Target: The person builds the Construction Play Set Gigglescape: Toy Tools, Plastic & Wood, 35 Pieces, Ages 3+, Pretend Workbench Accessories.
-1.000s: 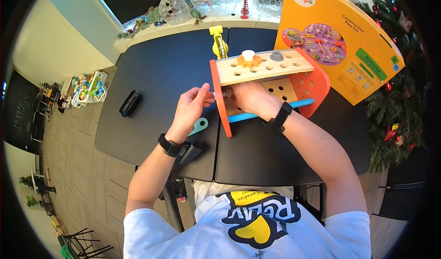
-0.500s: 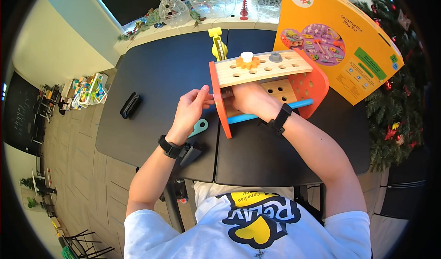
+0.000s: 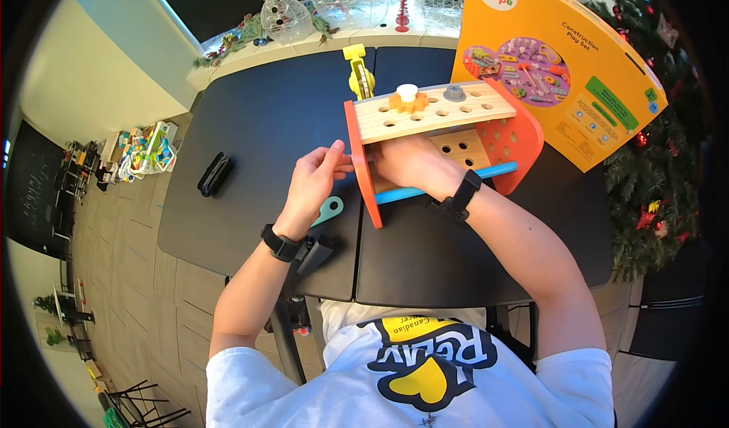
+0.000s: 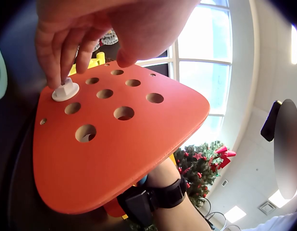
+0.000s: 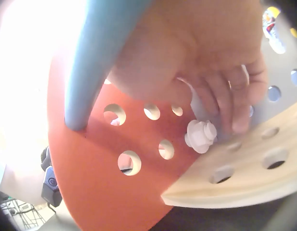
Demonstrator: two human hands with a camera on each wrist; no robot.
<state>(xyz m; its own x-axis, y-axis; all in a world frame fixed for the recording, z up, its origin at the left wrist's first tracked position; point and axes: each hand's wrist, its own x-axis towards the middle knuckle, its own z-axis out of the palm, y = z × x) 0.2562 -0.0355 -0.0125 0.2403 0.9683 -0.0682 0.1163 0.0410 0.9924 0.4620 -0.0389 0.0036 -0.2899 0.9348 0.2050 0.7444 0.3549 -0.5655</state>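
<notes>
In the left wrist view, the fingertips of my left hand (image 4: pixel 86 43) touch a white bolt head (image 4: pixel 65 90) on the outer face of the workbench's red side panel (image 4: pixel 119 149); the thumb stands apart from it. My right hand (image 3: pixel 410 161) reaches inside the toy workbench, under its wooden top (image 3: pixel 437 113). A white nut-like piece (image 5: pixel 201 136) sits at the panel's inner face in the right wrist view. The right fingers hang bent beside this piece, with a gap showing between them. The blue rail (image 5: pixel 93 62) passes in front of that hand.
An orange gear with a white bolt (image 3: pixel 408 98) and a grey piece (image 3: pixel 454 92) sit on top. A yellow toy tool (image 3: pixel 359 73) stands behind the bench. A teal piece (image 3: pixel 329 211) and a black case (image 3: pixel 216 174) lie left. The yellow box (image 3: pixel 562 71) stands behind, right.
My right hand has shifted slightly left, toward the inside of the red panel, covering the spot where part of the bolt showed. The left hand has stayed almost still at the panel.
</notes>
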